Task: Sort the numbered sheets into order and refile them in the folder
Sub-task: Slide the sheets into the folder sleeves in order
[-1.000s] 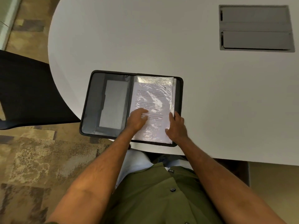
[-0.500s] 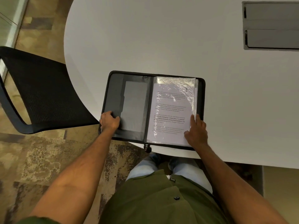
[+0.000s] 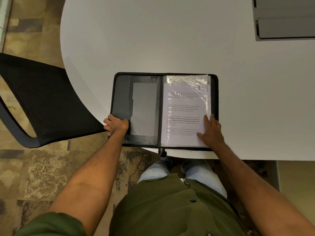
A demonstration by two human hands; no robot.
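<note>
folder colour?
Black folder, dark grey inside; head view shows it best.

The folder (image 3: 141, 106) lies open on the white counter (image 3: 153, 40), its near edge overhanging. The left hand (image 3: 116, 124) grips the folder's near-left edge, fingers curled round it. The right hand (image 3: 211, 130) rests flat on the near-right corner of the sheets (image 3: 183, 108), in a glossy sleeve, just beyond its fingers. A black chair (image 3: 44, 101) stands left of the left hand.
</note>
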